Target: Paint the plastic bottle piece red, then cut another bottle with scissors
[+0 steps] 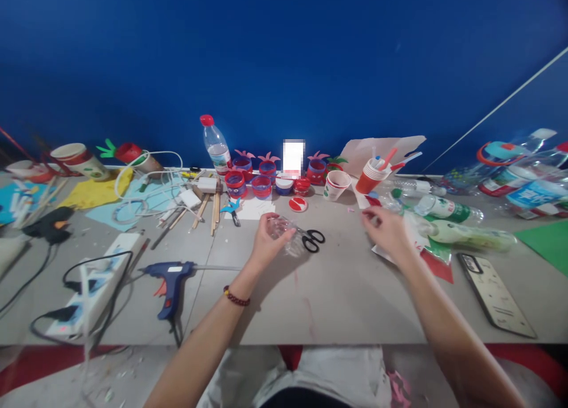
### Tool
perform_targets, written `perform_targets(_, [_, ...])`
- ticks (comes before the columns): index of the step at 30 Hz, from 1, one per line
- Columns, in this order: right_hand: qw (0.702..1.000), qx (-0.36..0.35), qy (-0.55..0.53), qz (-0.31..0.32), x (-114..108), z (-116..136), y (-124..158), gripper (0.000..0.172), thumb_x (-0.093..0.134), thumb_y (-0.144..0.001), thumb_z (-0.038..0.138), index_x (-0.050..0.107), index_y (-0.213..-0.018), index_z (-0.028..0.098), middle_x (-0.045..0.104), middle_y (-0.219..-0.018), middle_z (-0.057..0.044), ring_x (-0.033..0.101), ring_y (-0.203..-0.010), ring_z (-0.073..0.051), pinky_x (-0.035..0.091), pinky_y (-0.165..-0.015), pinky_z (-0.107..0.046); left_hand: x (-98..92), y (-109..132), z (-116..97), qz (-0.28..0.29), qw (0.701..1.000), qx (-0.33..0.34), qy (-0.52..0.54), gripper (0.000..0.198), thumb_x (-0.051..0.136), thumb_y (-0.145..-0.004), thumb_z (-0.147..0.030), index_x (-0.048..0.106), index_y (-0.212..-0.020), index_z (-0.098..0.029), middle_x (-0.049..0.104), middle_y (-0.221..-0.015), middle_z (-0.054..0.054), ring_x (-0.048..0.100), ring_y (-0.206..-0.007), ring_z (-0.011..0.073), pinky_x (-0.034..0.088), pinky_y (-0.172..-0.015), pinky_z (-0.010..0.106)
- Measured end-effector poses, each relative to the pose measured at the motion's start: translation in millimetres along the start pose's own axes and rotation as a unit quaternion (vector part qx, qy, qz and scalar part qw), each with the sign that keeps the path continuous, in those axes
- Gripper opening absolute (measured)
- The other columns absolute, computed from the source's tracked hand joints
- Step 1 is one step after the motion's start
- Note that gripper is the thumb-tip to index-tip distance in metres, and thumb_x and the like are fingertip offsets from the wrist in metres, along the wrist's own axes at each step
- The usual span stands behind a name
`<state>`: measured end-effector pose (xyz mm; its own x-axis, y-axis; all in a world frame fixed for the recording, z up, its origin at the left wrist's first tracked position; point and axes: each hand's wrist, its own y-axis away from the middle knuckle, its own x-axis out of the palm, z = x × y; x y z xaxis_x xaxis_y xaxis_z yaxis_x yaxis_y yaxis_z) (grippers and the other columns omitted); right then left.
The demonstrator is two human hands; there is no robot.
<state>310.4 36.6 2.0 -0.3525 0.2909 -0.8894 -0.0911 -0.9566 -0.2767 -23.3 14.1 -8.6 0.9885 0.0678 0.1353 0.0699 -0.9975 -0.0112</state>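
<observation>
My left hand (pixel 271 242) is wrapped round a clear plastic bottle piece (pixel 290 245) at the middle of the table. Black-handled scissors (pixel 313 240) lie against the piece's right side; their blades are hard to make out through the plastic. Over the papers on the right, my right hand (pixel 386 230) has loosely bent fingers with a gap between them, and nothing shows in it. Just left of it lies a tiny pink scrap (pixel 350 209). A white paper cup (pixel 337 185) and a red-and-white round lid (pixel 297 204) stand beyond my hands.
A blue glue gun (pixel 171 280) and a power strip (pixel 97 283) lie at left. Decorated red and purple cups (pixel 267 168) and a capped bottle (pixel 216 144) line the back. Plastic bottles (pixel 450 209) and a phone (pixel 497 295) lie at right.
</observation>
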Motion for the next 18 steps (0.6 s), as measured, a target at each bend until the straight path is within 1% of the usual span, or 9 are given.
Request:
perform_targets(2, [0.997, -0.050, -0.026, 0.051, 19.7, 35.1, 12.0, 0.029, 0.052, -0.092, 0.045, 0.069, -0.106, 0.026, 0.072, -0.102, -0.007, 0.064, -0.087, -0.023, 0.042, -0.072, -0.033, -0.8, 0.6, 1.2, -0.006, 0.999, 0.014, -0.034, 0.060, 0.084, -0.063, -0.041, 0.046, -0.106, -0.022, 0.067, -0.095, 0.003, 0.065, -0.083, 0.0154, 0.051, -0.077, 0.030])
perform_targets(4, [0.990, -0.084, -0.045, 0.099, 34.9, 67.6, 22.2, 0.026, 0.051, -0.094, 0.043, 0.068, -0.106, 0.027, 0.073, -0.101, -0.005, 0.065, -0.089, -0.022, 0.042, -0.073, -0.031, -1.7, 1.4, 0.9, -0.016, 0.996, 0.036, -0.077, 0.063, 0.084, -0.063, -0.039, 0.044, -0.108, -0.022, 0.066, -0.094, 0.002, 0.064, -0.085, 0.0159, 0.050, -0.081, 0.032])
perform_targets(6, [0.983, -0.110, -0.056, 0.137, 43.3, 93.3, 29.1, 0.023, 0.051, -0.095, 0.039, 0.067, -0.106, 0.027, 0.072, -0.105, -0.003, 0.065, -0.091, -0.020, 0.043, -0.074, -0.030, -2.3, 2.1, 0.1, -0.025, 0.992, 0.064, -0.106, 0.064, 0.084, -0.063, -0.039, 0.042, -0.109, -0.023, 0.063, -0.093, 0.001, 0.064, -0.086, 0.0158, 0.050, -0.084, 0.034])
perform_targets(8, [0.979, -0.122, -0.051, 0.156, 45.3, 111.5, 32.7, 0.021, 0.051, -0.095, 0.035, 0.067, -0.106, 0.026, 0.072, -0.105, -0.003, 0.065, -0.095, -0.020, 0.042, -0.075, -0.029, -2.3, 2.5, -0.5, -0.029, 0.989, 0.088, -0.118, 0.065, 0.083, -0.065, -0.039, 0.040, -0.111, -0.024, 0.061, -0.092, -0.001, 0.063, -0.086, 0.0158, 0.050, -0.087, 0.036])
perform_targets(11, [0.975, -0.119, -0.028, 0.184, 42.0, 127.0, 34.1, 0.021, 0.055, -0.094, 0.032, 0.068, -0.107, 0.022, 0.072, -0.108, -0.006, 0.064, -0.102, -0.022, 0.043, -0.080, -0.030, -1.5, 3.4, -0.5, -0.026, 0.985, 0.114, -0.126, 0.068, 0.081, -0.068, -0.040, 0.036, -0.117, -0.026, 0.058, -0.092, -0.002, 0.062, -0.086, 0.0160, 0.050, -0.089, 0.038])
perform_targets(14, [0.973, -0.107, -0.004, 0.203, 38.0, 132.9, 34.4, 0.020, 0.057, -0.093, 0.029, 0.069, -0.106, 0.019, 0.071, -0.107, -0.008, 0.063, -0.103, -0.022, 0.043, -0.084, -0.029, -1.8, 5.0, 0.7, -0.026, 0.980, 0.132, -0.146, 0.071, 0.078, -0.072, -0.038, 0.033, -0.125, -0.027, 0.056, -0.098, 0.000, 0.060, -0.089, 0.0159, 0.050, -0.092, 0.039])
perform_targets(18, [0.973, -0.097, 0.042, 0.204, 35.5, 133.7, 35.7, 0.018, 0.059, -0.092, 0.031, 0.070, -0.100, 0.017, 0.069, -0.105, -0.010, 0.061, -0.105, -0.024, 0.043, -0.080, -0.029, -4.5, 6.1, 4.0, -0.030, 0.971, 0.151, -0.184, 0.073, 0.071, -0.077, -0.031, 0.030, -0.137, -0.026, 0.053, -0.113, 0.006, 0.058, -0.104, 0.0191, 0.047, -0.100, 0.042])
